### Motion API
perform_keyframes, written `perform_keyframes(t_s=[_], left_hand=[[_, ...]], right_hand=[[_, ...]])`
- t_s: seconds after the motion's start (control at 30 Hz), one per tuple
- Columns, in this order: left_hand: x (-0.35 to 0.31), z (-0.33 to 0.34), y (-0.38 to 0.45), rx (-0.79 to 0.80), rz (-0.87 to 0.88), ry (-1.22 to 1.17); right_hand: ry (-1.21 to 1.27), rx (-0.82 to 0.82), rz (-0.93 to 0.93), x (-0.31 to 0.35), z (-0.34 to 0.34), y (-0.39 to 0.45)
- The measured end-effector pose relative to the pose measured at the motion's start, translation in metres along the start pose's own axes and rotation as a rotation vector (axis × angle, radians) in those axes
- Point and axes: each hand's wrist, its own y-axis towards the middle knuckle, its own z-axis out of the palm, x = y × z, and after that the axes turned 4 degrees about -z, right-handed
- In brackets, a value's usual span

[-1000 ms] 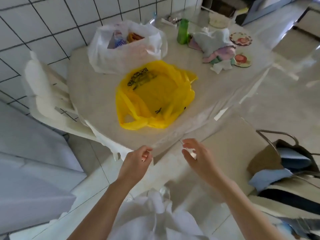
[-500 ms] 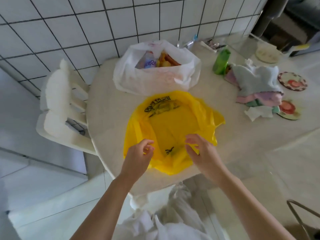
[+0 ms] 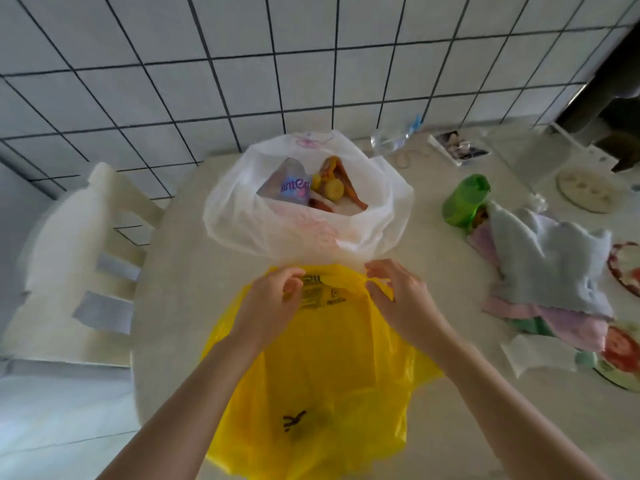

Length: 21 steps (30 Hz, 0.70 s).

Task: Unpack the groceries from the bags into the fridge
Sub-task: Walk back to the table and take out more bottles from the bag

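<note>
A flat yellow plastic bag (image 3: pixel 322 368) lies on the table (image 3: pixel 173 289) close to me. Behind it stands an open white plastic bag (image 3: pixel 304 233) holding a purple packet (image 3: pixel 289 187), a yellow round item (image 3: pixel 332 188) and orange wrapped food (image 3: pixel 346 178). My left hand (image 3: pixel 270 306) hovers over the yellow bag's far edge, fingers curled, just short of the white bag. My right hand (image 3: pixel 398 296) is beside it, fingers spread and bent, near the white bag's front. Neither hand clearly holds anything.
A white chair (image 3: pixel 79 258) stands at the table's left against the tiled wall. To the right lie a green bottle (image 3: pixel 465 199), a pile of folded cloths (image 3: pixel 547 271), patterned coasters (image 3: pixel 623 348) and a round white dish (image 3: pixel 587 188).
The view has come closer to the table. Both hands have moved forward from the table's near edge, across the yellow bag, to its far edge by the white bag.
</note>
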Motion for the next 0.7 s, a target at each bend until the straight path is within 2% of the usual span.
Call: perform_keyframes(t_s=[0.4,0.57,0.7], left_hand=[[-0.011,-0.006,0.15,-0.04,0.075,0.196],[0.0,0.009,0.179,0.094,0.105,0.333],[0.019,0.018,0.178,0.22,0.087,0.354]], right_hand=[[-0.205,0.146,-0.218,-0.03,-0.011,0.171],[-0.323,0.26,-0.237,-0.044,0.016,0.21],[-0.271,0.338,-0.232,-0.058,0.037,0.214]])
